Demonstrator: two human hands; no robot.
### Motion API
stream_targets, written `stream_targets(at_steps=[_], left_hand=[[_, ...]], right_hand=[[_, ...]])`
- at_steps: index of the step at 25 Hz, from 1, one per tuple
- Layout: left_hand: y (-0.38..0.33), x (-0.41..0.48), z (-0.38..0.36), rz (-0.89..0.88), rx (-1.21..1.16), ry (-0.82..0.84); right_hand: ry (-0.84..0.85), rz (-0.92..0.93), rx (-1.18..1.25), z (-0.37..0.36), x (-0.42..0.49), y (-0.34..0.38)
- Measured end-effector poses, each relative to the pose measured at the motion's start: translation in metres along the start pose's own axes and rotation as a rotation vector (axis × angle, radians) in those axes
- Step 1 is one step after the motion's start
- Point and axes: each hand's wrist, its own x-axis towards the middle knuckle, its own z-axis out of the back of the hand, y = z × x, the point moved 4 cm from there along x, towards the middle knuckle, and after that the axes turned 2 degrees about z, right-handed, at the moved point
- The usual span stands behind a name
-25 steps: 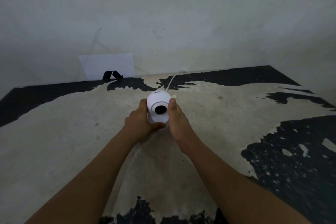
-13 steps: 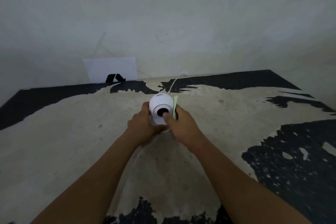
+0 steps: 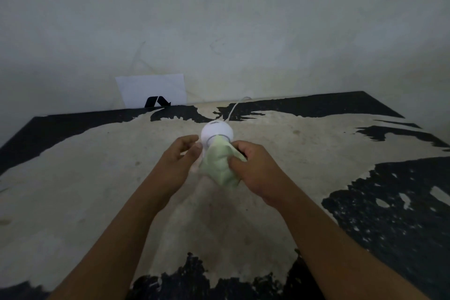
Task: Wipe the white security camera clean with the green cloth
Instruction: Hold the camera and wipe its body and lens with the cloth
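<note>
My right hand (image 3: 258, 173) pinches the bunched green cloth (image 3: 220, 165) against the front of the white security camera (image 3: 216, 133), covering its lens for wiping. My left hand (image 3: 180, 161), fingers loosely curled, touches the camera's side to steady it. The round, glossy camera stands mid-table (image 3: 97, 178), its white cable (image 3: 235, 107) trailing toward the wall.

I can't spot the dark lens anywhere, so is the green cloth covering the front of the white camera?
Yes, the green cloth, pinched by the right hand, drapes over the front of the white camera.
</note>
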Motion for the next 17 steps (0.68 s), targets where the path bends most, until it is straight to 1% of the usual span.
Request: stream_targets(at_steps=[1,2,3,5,6,8,9,10,11,12,14,15,17], left_hand=[[-0.004,-0.008,0.001,0.002,-0.087,0.053],[-0.006,-0.014,0.001,0.001,-0.117,0.092],[-0.004,-0.017,0.002,0.004,-0.098,0.085],[0.003,-0.017,0.012,0.031,-0.095,-0.020],[0.008,-0.014,0.016,0.058,-0.139,-0.077],[0.017,-0.004,0.027,0.142,-0.303,-0.211],[0.021,0.002,0.033,0.188,-0.394,-0.282],[0.022,0.009,0.032,0.230,-0.467,-0.330],[0.022,0.016,0.028,0.263,-0.509,-0.347],[0.021,0.022,0.020,0.291,-0.507,-0.334],[0.017,0.028,-0.005,0.305,-0.450,-0.231],[0.015,0.027,-0.018,0.272,-0.441,-0.184],[0.011,0.023,-0.031,0.184,-0.447,-0.179]], right_hand=[[0.019,0.010,0.009,-0.005,0.002,0.001],[0.039,0.004,0.018,-0.008,0.004,0.001],[0.047,-0.013,0.017,-0.009,0.006,-0.002],[0.027,-0.048,0.014,-0.007,0.009,-0.003],[-0.022,-0.054,0.006,-0.001,0.011,-0.004],[-0.168,-0.030,-0.017,0.011,0.022,-0.002],[-0.212,-0.020,-0.016,0.012,0.030,0.000],[-0.215,-0.014,-0.014,0.013,0.036,0.000],[-0.182,-0.018,-0.004,0.010,0.041,-0.001],[-0.145,-0.038,0.007,0.004,0.045,-0.003],[-0.116,-0.072,0.022,-0.003,0.049,-0.012],[-0.127,-0.078,0.035,-0.005,0.049,-0.015],[-0.162,-0.080,0.057,-0.005,0.050,-0.018]])
